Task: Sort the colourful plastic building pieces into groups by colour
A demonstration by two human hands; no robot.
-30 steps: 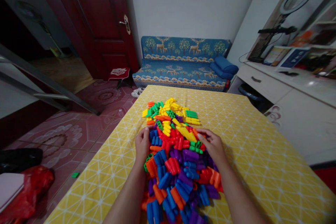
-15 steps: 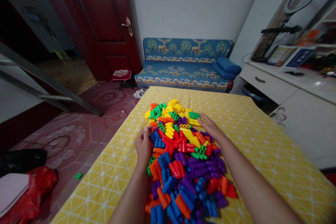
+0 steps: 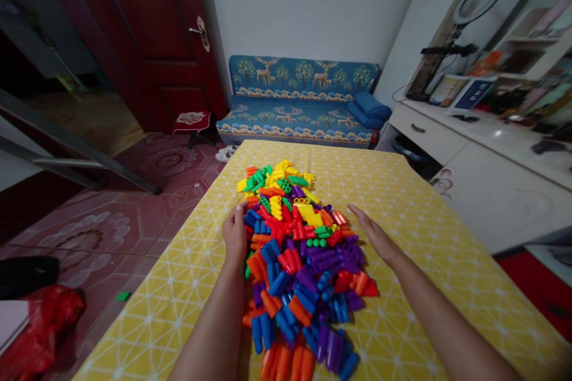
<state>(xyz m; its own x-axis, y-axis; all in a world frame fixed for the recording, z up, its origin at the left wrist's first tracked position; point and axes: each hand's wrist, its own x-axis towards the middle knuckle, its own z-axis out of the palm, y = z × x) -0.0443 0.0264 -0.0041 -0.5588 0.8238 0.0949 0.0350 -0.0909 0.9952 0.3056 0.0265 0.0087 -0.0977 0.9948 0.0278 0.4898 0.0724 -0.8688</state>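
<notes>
Both hands are corralling the heap of plastic blocks (image 3: pixel 299 262) on the yellow tablecloth (image 3: pixel 424 238) — left hand (image 3: pixel 235 235) flat against its side, right hand (image 3: pixel 375 235) open, fingers spread, just off the other side. Next, I'd judge, comes pressing inward. The heap runs lengthwise, away toward the sofa (image 3: pixel 299 101).

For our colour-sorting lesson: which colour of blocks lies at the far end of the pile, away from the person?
The yellow and green blocks at the pile's far end; blue, purple and orange ones fill the end nearer the person.

Glossy smooth plastic blocks (image 3: pixel 297 262) lie heaped on a matt woven tablecloth (image 3: pixel 429 262)
</notes>
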